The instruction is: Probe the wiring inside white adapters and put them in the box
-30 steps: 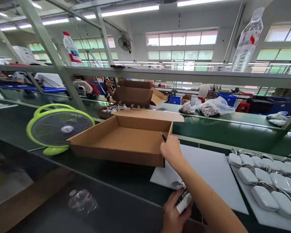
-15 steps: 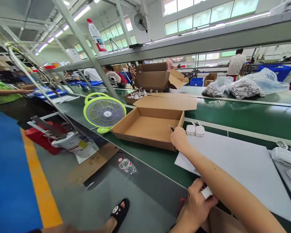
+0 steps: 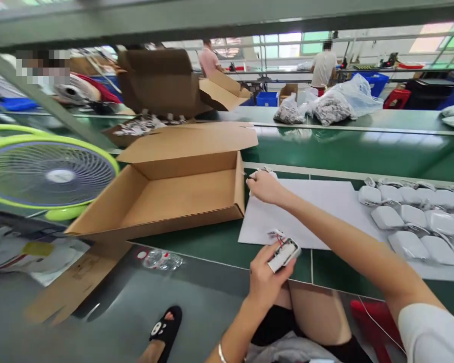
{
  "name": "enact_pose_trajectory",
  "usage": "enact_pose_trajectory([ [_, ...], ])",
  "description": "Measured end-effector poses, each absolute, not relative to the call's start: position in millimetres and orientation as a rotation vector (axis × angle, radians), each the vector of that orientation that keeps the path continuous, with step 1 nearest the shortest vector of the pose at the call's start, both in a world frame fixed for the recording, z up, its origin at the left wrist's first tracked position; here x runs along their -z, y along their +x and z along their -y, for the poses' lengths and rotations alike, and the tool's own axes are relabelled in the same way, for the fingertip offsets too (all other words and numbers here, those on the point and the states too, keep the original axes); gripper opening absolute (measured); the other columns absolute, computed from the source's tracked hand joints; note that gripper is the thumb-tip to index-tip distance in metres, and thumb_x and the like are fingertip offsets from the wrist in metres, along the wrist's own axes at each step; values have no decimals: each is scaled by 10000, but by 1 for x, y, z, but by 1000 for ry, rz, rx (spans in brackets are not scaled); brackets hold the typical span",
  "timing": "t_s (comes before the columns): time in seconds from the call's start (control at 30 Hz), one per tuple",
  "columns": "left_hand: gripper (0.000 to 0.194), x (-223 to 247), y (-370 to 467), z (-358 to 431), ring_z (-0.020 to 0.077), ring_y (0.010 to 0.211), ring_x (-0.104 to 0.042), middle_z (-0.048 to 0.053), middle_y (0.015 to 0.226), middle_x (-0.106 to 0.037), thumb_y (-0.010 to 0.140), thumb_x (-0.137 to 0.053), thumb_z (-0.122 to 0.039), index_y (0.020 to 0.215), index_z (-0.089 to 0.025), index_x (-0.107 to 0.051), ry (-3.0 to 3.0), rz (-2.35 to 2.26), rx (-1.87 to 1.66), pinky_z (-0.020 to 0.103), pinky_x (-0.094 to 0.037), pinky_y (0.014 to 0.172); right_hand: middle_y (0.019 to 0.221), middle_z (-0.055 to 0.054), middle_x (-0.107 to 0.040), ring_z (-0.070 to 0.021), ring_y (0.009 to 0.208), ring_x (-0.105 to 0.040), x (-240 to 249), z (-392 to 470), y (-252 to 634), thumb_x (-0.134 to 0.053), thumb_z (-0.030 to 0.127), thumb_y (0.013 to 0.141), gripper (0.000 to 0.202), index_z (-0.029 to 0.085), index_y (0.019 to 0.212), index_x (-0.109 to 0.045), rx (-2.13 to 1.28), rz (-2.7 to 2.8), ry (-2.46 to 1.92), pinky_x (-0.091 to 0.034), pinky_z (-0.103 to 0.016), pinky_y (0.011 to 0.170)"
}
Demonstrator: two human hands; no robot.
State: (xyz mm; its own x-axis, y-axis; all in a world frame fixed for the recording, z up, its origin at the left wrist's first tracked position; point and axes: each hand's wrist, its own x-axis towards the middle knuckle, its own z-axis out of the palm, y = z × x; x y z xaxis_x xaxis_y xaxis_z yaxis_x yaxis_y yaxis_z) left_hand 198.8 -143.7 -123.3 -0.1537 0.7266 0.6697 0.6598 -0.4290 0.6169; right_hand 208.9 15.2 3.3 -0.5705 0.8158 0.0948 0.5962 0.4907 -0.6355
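Note:
My left hand (image 3: 264, 275) is closed around a small white electronic device (image 3: 286, 255) with its casing open. Red wires and a small white piece stick out of its top. Farther forward, my right hand (image 3: 267, 187) is closed on dark tweezers (image 3: 251, 177), whose tips point left toward the cardboard box (image 3: 166, 225). That hand is over the far left corner of a white sheet (image 3: 325, 194), just right of the box, and partly hides white items behind it.
Rows of white devices with coiled cables (image 3: 412, 217) lie to the right. A green-rimmed fan (image 3: 56, 174) stands at left. Across the bench are a box of small white parts (image 3: 147, 123) and plastic bags (image 3: 331, 106). A plastic bottle (image 3: 162, 260) lies below the bench edge.
The view has swung right and down. My left hand has come out from under the right forearm, showing the opened device. My right hand still holds the tweezers near the box.

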Motion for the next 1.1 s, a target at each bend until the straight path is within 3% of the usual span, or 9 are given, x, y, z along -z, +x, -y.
enact_pose_trajectory([
  [0.1, 467, 113, 190, 128, 173, 768, -628, 68, 895, -662, 769, -643, -191, 1218, -188, -513, 2056, -1658, -1617, 306, -541, 699, 642, -10, -588, -102, 529, -523, -7, -25, 264, -416, 255, 870, 249, 154, 688, -554, -1125, 2037, -1119, -390, -202, 489],
  [0.2, 564, 103, 185, 108, 156, 687, -622, 36, 820, -648, 782, -643, -256, 1301, -203, -430, 2081, -1651, -1509, 276, -537, 627, 733, -10, -580, -121, 661, -533, 0, -26, 320, -485, 374, 843, 245, 161, 790, -595, -1231, 1761, -1024, -394, -200, 516],
  [0.27, 517, 98, 183, 95, 152, 685, -630, 23, 817, -651, 792, -633, -285, 1274, -215, -459, 2131, -1601, -1424, 262, -540, 624, 760, -3, -566, -123, 707, -516, 12, -25, 349, -523, 413, 825, 261, 176, 837, -629, -1175, 1693, -983, -396, -201, 549],
  [0.4, 339, 94, 187, 77, 171, 816, -655, 55, 981, -666, 817, -601, -263, 1146, -199, -549, 2329, -1444, -1281, 270, -557, 701, 685, 7, -545, -96, 573, -462, 40, -20, 373, -536, 462, 832, 309, 177, 876, -648, -1247, 1521, -925, -385, -200, 475],
  [0.5, 222, 96, 195, 75, 185, 905, -644, 80, 1064, -649, 826, -582, -205, 1047, -183, -591, 2430, -1402, -1294, 284, -549, 772, 692, -1, -584, -102, 558, -498, 55, -9, 371, -569, 446, 822, 283, 178, 871, -645, -1242, 1422, -859, -446, -218, 481],
  [0.7, 212, 99, 215, 87, 174, 830, -621, 82, 1039, -646, 818, -571, -132, 1019, -192, -599, 2342, -1610, -1309, 296, -524, 703, 673, -2, -617, -107, 545, -564, 64, 8, 362, -595, 352, 821, 192, 167, 817, -645, -1058, 1475, -891, -520, -225, 514],
  [0.93, 229, 99, 226, 93, 173, 834, -585, 77, 1042, -638, 788, -611, -110, 1002, -192, -615, 2254, -1742, -1303, 291, -490, 709, 577, 12, -586, -85, 471, -521, 59, 19, 352, -523, 250, 862, 177, 177, 720, -597, -364, 1736, -997, -459, -180, 453],
  [1.1, 249, 99, 224, 93, 154, 770, -554, 78, 1033, -638, 776, -618, -87, 1004, -184, -611, 2252, -1729, -1309, 275, -476, 677, 622, 7, -610, -85, 448, -522, 59, 25, 349, -527, 184, 866, 59, 191, 835, -576, -207, 1701, -934, -448, -178, 415],
])
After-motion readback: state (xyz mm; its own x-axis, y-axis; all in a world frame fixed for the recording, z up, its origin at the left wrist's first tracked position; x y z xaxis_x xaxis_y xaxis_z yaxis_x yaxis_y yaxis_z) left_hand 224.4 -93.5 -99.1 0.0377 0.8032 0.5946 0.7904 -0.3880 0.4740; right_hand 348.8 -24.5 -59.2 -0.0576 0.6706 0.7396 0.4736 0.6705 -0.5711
